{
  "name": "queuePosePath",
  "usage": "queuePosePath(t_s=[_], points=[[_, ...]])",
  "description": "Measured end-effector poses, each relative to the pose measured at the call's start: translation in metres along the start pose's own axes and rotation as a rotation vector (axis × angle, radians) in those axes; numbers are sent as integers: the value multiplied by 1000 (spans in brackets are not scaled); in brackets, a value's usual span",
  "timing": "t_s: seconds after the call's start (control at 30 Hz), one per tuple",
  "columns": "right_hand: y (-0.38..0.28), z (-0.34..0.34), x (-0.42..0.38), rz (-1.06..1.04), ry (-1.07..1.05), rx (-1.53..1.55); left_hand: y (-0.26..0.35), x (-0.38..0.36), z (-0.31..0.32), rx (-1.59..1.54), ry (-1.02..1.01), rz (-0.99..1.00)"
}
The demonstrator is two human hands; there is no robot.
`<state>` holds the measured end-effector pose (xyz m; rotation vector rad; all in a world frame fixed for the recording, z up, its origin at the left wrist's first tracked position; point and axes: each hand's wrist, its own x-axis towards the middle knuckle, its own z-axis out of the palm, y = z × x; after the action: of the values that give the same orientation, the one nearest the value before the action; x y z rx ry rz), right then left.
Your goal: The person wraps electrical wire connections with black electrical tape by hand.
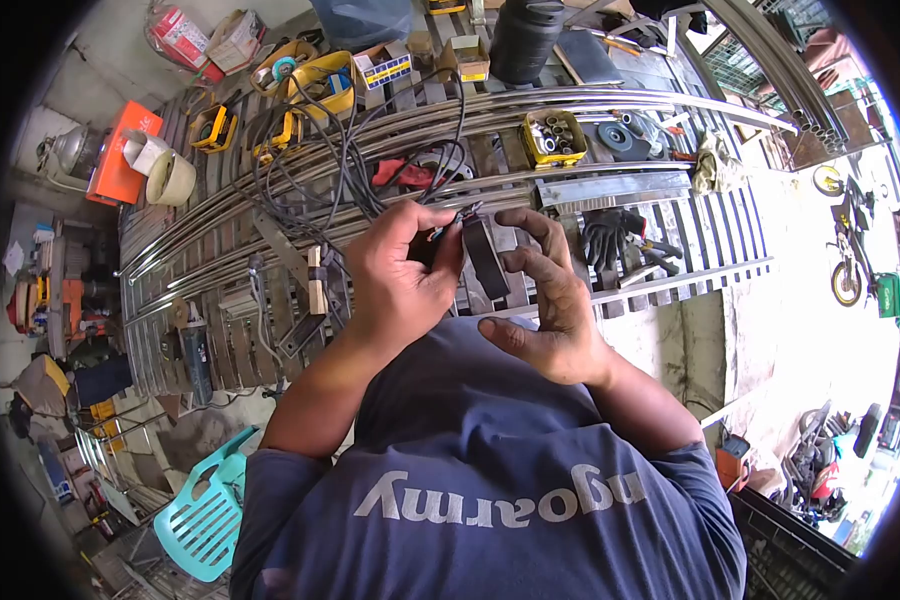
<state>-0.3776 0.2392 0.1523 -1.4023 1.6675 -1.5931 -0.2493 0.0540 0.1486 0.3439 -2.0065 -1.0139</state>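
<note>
Near the front edge of the slatted metal workbench (705,222), both hands are raised close together in front of the shirt. My left hand (405,262) pinches the dark, ragged end of a black strip, its fingertips pressed together. The black strip (484,258) looks like tape or a band and hangs between the two hands. To its right is my right hand (550,300), fingers spread and curved, with the thumb apart. Its fingertips are beside the strip, and it grips nothing that I can see.
Long metal rods (410,207) and black cables (345,165) cross the bench. A yellow tray of metal rings (553,138), black gloves (610,238) and a grinding disc (615,137) lie beyond the hands. A turquoise chair (202,520) stands at lower left.
</note>
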Motion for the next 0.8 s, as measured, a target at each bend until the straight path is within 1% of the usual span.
queuePosePath(t_s=[0.03, 0.1, 0.13, 0.23, 0.3, 0.37, 0.4, 0.5, 0.53, 0.6, 0.63, 0.67, 0.73, 0.8], points=[[-4, -2, 0, 4, -10, -19, -1, 2, 0, 26, -30, 17], [-8, -7, 2, 78, -16, -4, 2, 7, -3, 78, -90, 49], [-8, -10, 4, 115, -19, 4, 5, 9, -4, 80, -163, 32], [-4, -24, 19, 38, -63, 10, 7, 14, -8, 49, -366, -4], [6, -28, 26, 30, -37, 48, -1, 16, -12, -16, -472, -2], [19, -35, 35, 36, -52, 88, -1, 21, -13, -47, -497, 57], [13, -38, 41, 53, -47, -30, -1, 22, -15, -61, -507, 86], [19, -41, 47, 289, -103, -10, -1, 23, -23, -18, -578, 134], [15, -39, 48, 237, -120, -100, -1, 22, -24, -19, -571, 146], [19, -37, 45, 343, -137, -121, -2, 19, -23, -22, -556, 168], [22, -35, 42, 399, -145, -132, -3, 16, -21, -59, -513, 150], [23, -32, 39, 445, -127, -106, -4, 12, -18, -96, -469, 132], [28, -32, 34, 584, -169, -93, -3, 8, -14, -121, -381, 88], [31, -25, 21, 621, -139, 18, 1, 6, -9, -98, -292, 35]])
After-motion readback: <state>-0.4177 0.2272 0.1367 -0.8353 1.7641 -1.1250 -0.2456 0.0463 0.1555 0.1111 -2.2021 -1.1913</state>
